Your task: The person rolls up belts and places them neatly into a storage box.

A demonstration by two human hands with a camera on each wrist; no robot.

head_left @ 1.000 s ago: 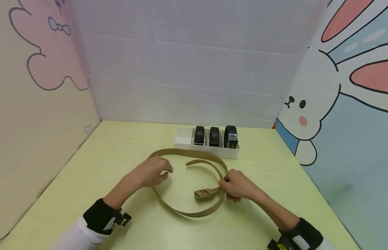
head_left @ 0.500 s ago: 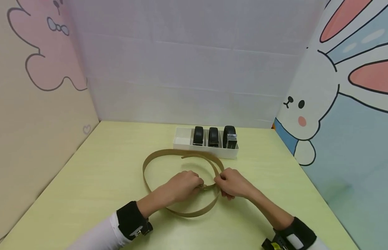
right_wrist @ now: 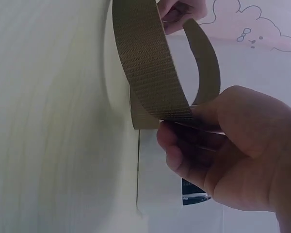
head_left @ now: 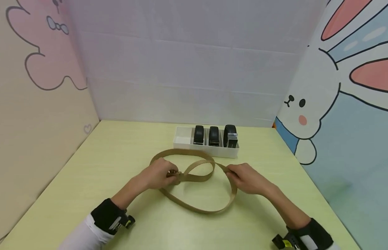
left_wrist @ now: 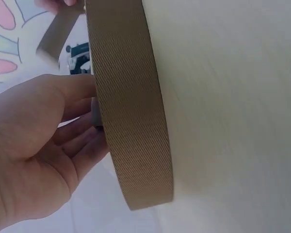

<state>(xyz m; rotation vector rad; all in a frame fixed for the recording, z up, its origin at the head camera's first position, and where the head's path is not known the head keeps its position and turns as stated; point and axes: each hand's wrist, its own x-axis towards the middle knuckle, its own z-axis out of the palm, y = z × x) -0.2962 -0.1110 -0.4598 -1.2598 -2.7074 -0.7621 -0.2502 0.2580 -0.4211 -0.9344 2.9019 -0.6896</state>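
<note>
A long tan webbing belt (head_left: 209,211) lies in loose loops standing on edge between my hands on the table. My left hand (head_left: 157,174) grips its buckle end at the left side of the loops; the fingers cover most of the buckle (head_left: 179,176). At the right, my right hand (head_left: 248,177) pinches the strap between thumb and fingers, as the right wrist view also shows with the webbing (right_wrist: 148,63) running up from the pinch. In the left wrist view, a broad stretch of strap (left_wrist: 131,111) hides the left fingertips.
Behind the loops stands a white divided tray (head_left: 183,134) near the back wall. Black rolled belts fill three of its compartments, the rightmost roll (head_left: 230,136) with a silver buckle. Decorated walls border the pale yellow table (head_left: 128,139) on both sides.
My left hand has reached right to the buckle, taken hold of it and drawn it back left. My right hand, still pinching the strap, has shifted slightly right, reshaping the loops.
</note>
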